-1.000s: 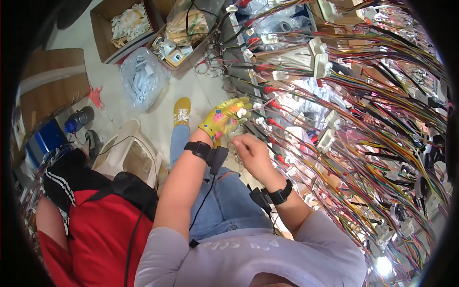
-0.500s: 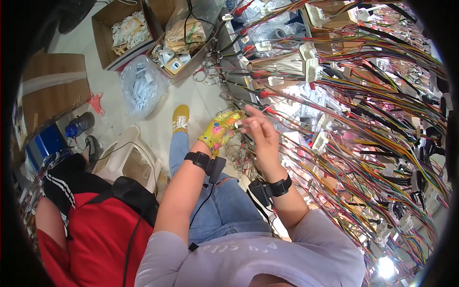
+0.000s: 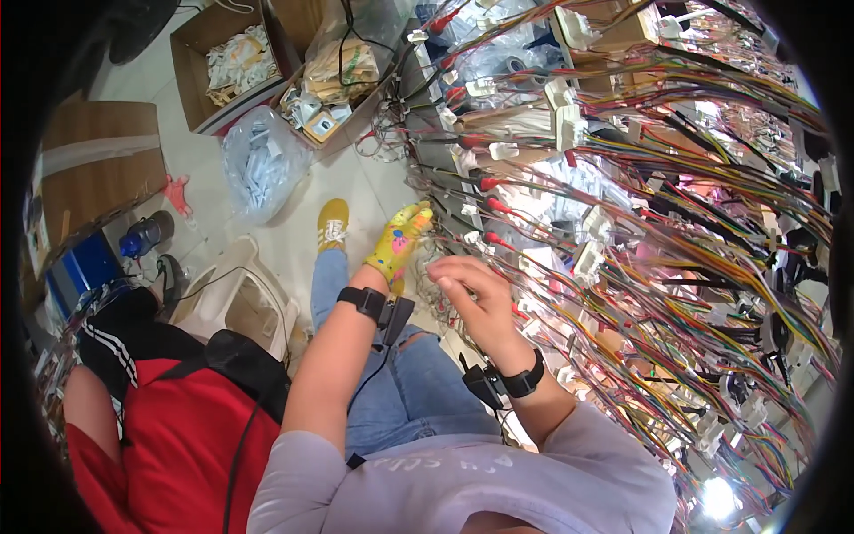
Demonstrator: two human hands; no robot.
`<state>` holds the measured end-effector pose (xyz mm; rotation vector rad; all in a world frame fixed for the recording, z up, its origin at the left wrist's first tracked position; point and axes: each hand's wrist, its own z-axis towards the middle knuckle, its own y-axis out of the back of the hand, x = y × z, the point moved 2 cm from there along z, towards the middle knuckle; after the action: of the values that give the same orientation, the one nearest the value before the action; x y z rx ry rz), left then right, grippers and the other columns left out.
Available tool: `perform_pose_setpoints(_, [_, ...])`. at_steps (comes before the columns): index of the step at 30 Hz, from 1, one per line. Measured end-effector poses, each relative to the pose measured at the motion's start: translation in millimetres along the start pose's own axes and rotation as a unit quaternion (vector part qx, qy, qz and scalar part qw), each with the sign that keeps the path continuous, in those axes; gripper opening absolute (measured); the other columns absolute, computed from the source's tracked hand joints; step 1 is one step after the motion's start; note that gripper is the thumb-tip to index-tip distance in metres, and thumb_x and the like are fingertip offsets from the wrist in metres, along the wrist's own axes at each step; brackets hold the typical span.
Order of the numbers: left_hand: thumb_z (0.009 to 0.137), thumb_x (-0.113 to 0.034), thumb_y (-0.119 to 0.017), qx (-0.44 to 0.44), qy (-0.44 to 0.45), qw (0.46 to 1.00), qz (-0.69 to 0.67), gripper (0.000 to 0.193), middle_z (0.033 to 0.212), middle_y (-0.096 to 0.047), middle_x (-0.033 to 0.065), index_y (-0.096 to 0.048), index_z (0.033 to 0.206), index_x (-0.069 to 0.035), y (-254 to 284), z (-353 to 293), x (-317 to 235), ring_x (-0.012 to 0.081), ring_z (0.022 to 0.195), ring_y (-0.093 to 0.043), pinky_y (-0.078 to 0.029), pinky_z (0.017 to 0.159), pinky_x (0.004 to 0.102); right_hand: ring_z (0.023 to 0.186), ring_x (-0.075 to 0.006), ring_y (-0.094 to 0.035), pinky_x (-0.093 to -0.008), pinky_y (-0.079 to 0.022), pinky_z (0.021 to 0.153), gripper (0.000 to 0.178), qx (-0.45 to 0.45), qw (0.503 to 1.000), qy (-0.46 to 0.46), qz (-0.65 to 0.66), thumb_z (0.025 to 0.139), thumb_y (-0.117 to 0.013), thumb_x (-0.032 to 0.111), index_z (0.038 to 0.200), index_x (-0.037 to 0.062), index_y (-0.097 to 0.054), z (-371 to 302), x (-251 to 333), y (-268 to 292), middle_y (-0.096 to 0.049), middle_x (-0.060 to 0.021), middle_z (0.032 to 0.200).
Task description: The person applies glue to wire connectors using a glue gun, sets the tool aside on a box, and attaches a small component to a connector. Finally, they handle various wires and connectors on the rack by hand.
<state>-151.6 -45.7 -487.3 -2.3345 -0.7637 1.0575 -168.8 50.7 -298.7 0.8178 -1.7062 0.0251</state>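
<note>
My left hand (image 3: 398,240), in a yellow patterned glove, is raised beside the wire bundles with its fingers curled together. What lies in its fingers, if anything, is too small to make out. Close by on the right, my bare right hand (image 3: 480,298) has bent fingers with the thumb drawn up to them; anything pinched there is hidden. A gap separates the two hands. Just beyond them hang wire bundles with red-capped ends (image 3: 498,206) and white plastic connectors (image 3: 589,263).
Harnesses of coloured wires (image 3: 703,245) fill the right side. On the floor lie a clear bag of white parts (image 3: 260,165) and an open carton (image 3: 200,98). A pale plastic chair (image 3: 227,289) and a person in red (image 3: 191,445) are at my left.
My hands have moved apart. The left hand shifted slightly left, while the right drew back toward me and its fingers closed inward. The view shifted slightly.
</note>
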Motion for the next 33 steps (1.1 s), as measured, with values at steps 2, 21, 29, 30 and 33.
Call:
perform_pose_setpoints(2, [0.089, -0.029, -0.058, 0.034, -0.034, 0.999, 0.008, 0.044, 0.113, -0.059, 0.0101, -0.05, 0.125, -0.004, -2.9, -14.0, -10.3, 0.0203, 0.1, -0.058, -0.046, 0.087, 0.0335, 0.092, -0.0165, -0.061, -0.0271, -0.048, 0.078, 0.014, -0.014, 0.999, -0.044, 0.015, 0.086, -0.058, 0.005, 0.095, 0.0001, -0.067, -6.6, -18.3, -4.4, -0.065, -0.0105, 0.099])
perform_pose_setpoints(21, [0.081, -0.016, -0.068, 0.152, 0.023, 0.988, 0.018, 0.039, 0.102, -0.063, 0.0061, -0.057, 0.115, 0.0, -29.6, -67.6, -2.0, 0.0129, 0.089, -0.059, -0.048, 0.076, 0.0259, 0.096, -0.0173, -0.062, -0.0228, -0.048, 0.068, 0.057, 0.126, 0.936, -0.227, 0.239, 0.085, -0.054, -0.003, 0.137, 0.0081, -0.035, -37.8, -51.7, -3.5, -0.059, -0.0107, 0.112])
perform_pose_setpoints(29, [0.084, -0.011, -0.064, -0.091, -0.018, 0.991, -0.092, 0.032, 0.103, -0.065, 0.01, -0.059, 0.113, 0.001, 8.6, -61.6, -13.7, 0.019, 0.086, -0.065, -0.053, 0.074, 0.0272, 0.112, -0.0251, -0.054, -0.0343, -0.047, 0.09, 0.056, 0.031, 0.89, -0.238, 0.388, 0.087, -0.058, 0.012, 0.137, 0.004, -0.034, -36.7, -57.8, 18.0, -0.047, -0.0154, 0.132])
perform_pose_setpoints(30, [0.084, -0.011, -0.064, -0.083, -0.015, 0.992, -0.093, 0.032, 0.103, -0.065, 0.01, -0.059, 0.113, 0.001, 11.2, -61.6, -15.9, 0.019, 0.086, -0.065, -0.053, 0.074, 0.0272, 0.112, -0.0251, -0.054, -0.0343, -0.047, 0.09, 0.056, 0.02, 0.889, -0.255, 0.379, 0.087, -0.058, 0.012, 0.137, 0.004, -0.034, -37.0, -59.5, 18.6, -0.047, -0.0154, 0.132])
perform_pose_setpoints(33, [0.085, -0.011, -0.062, -0.087, -0.041, 0.989, -0.108, 0.032, 0.103, -0.065, 0.0104, -0.058, 0.114, 0.001, 15.7, -62.5, -23.4, 0.0193, 0.087, -0.065, -0.053, 0.074, 0.0268, 0.124, -0.0288, -0.044, -0.0387, -0.038, 0.101, 0.05, -0.058, 0.874, -0.201, 0.439, 0.088, -0.056, 0.017, 0.132, 0.0014, -0.039, -33.3, -59.5, 19.4, -0.042, -0.0159, 0.137])
